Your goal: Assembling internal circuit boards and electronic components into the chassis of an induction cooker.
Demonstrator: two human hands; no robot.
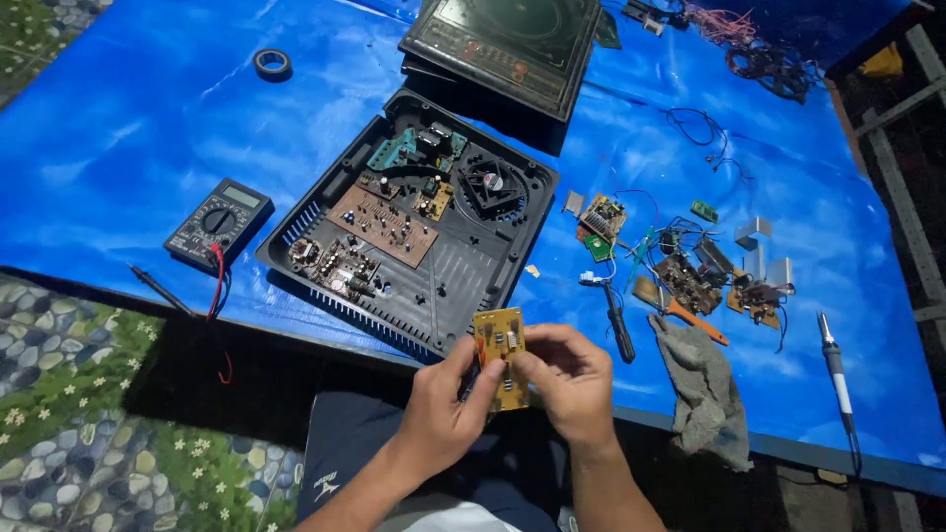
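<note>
Covering the work surface: a blue sheet (148,148) lay spread flat, likely to keep loose parts in sight and off the ground.
Casing: an open black cooker base (414,232) sat at mid-sheet with its boards and fan (491,184) exposed; its glass top (507,44) was set aside just behind, touching the far edge.
Rag: a grey cloth (705,389) lay crumpled at the right, near the sheet's front edge.
Meter: a black multimeter (219,222) rested left of the casing, red lead trailing off the front edge, within easy reach.
Parts pile: small boards and metal heat sinks (709,276) were scattered right of the casing, apart from it.
Tools: a soldering iron (836,369) lay at far right; a black screwdriver (619,330) lay just right of the hands.
Tape: a dark roll (273,64) sat alone at far left, well apart.
Left hand (448,399): raised over the lap, palm inward, fingers curled closed on the left edge of the board, thumb on its face.
Right hand (570,379): mirrored it, fingers wrapped behind, thumb pressing the front.
Board (503,355): a small yellow circuit board was held upright between both hands, just in front of the casing's near edge, component side tilted toward the camera, seemingly for a close look.
</note>
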